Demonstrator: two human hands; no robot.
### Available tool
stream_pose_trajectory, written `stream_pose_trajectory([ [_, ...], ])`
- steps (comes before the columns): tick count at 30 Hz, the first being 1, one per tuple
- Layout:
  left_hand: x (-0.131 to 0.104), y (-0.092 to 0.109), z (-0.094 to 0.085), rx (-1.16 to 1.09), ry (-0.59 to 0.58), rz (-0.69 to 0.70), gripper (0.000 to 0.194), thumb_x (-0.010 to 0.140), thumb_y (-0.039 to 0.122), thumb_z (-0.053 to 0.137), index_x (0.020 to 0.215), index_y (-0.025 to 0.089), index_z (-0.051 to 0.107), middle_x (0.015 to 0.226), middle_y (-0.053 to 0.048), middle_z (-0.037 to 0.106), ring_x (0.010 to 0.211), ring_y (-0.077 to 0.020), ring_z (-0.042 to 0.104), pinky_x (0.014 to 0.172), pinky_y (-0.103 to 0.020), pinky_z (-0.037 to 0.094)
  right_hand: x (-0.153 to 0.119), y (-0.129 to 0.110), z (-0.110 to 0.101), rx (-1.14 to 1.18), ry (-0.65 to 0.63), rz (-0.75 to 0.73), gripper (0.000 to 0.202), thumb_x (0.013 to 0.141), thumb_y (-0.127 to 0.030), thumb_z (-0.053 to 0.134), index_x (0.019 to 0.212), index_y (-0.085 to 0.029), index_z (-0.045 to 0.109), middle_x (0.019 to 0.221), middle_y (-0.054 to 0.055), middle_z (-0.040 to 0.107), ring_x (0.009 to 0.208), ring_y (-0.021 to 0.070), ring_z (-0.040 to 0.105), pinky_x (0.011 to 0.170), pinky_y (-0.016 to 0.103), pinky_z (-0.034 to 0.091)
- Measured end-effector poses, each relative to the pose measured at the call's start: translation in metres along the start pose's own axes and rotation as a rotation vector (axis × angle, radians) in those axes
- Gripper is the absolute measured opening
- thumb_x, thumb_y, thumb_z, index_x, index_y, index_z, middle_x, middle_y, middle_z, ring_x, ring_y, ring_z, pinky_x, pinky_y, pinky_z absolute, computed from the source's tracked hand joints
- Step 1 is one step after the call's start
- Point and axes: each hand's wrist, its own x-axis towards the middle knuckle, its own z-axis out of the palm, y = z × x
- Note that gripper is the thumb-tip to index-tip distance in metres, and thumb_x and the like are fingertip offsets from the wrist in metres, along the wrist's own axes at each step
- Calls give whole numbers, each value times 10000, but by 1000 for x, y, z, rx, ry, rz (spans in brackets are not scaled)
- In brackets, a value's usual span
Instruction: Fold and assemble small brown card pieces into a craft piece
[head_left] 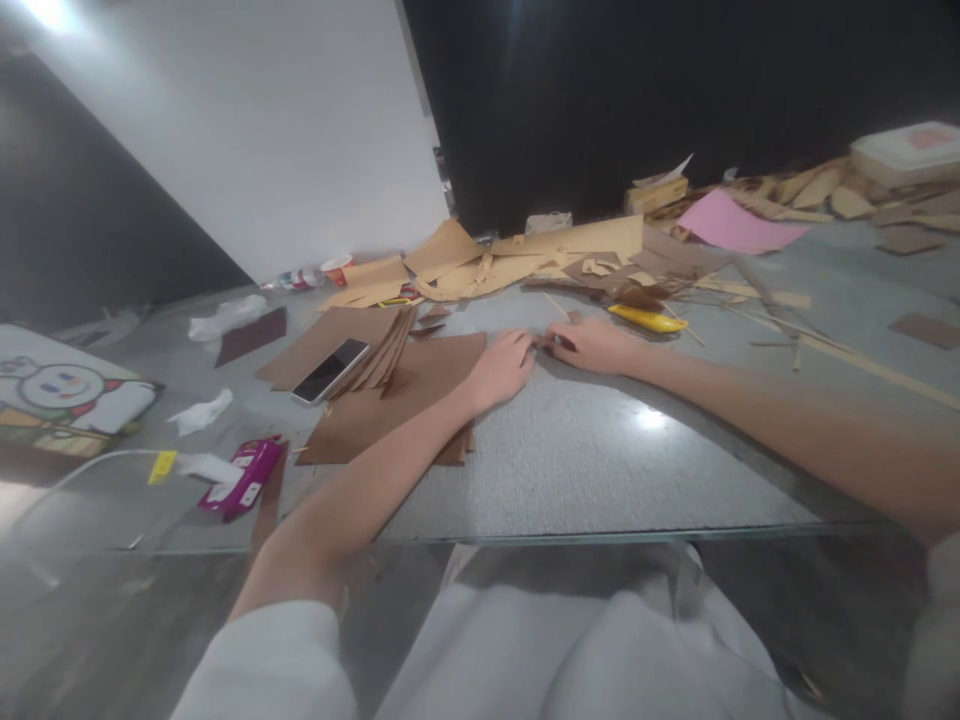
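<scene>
My left hand (504, 368) rests at the right edge of a brown sheet stack (397, 415), its fingers bent together toward a small brown piece between the hands. Close beside it, my right hand (589, 345) has its fingers pinched at the other side of that spot; what they hold is too small and blurred to name. Both hands are low over the grey table (570, 460). A yellow cutter-like tool (649, 319) lies just beyond my right hand. A phone (331, 371) lies on another pile of brown sheets to the left.
Tan and brown scraps (480, 270) spread along the back. A pink sheet (739, 222) and a white box (907, 155) are at back right. Thin strips (877, 368) lie at right. A purple tissue pack (244, 480) sits near the left front edge.
</scene>
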Motion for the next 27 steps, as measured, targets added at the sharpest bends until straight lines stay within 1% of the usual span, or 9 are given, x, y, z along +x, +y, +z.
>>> stream_pose_trajectory([
  [6, 0, 1, -2, 3, -13, -11, 300, 1066, 129, 434, 1263, 145, 660, 1311, -138, 688, 1318, -272, 581, 1209, -436, 453, -1, 0, 0, 12, 11, -8, 348, 1076, -433, 488, 1183, -207, 729, 806, 70, 692, 700, 212, 558, 658, 304, 293],
  [12, 0, 0, -1, -2, -8, -7, 313, 1063, 136, 433, 1277, 152, 661, 1314, -137, 683, 1328, -271, 576, 1211, -441, 455, 0, 0, -2, -8, -19, -4, 354, 1074, -426, 475, 1200, -207, 722, 833, 83, 711, 730, 230, 581, 663, 313, 302],
  [17, 0, 0, 0, -4, -8, -14, 318, 1060, 136, 432, 1280, 163, 660, 1320, -134, 685, 1329, -275, 574, 1205, -463, 460, 0, -3, -5, -15, -30, -2, 346, 1073, -414, 472, 1186, -200, 719, 826, 81, 698, 712, 220, 567, 661, 308, 304],
  [27, 0, 3, -3, -7, -11, -8, 310, 1057, 123, 436, 1269, 154, 660, 1306, -127, 686, 1323, -267, 576, 1215, -443, 452, 0, -4, -7, 11, -60, 14, 369, 1078, -430, 463, 1205, -197, 719, 845, 81, 719, 700, 209, 578, 667, 306, 304],
])
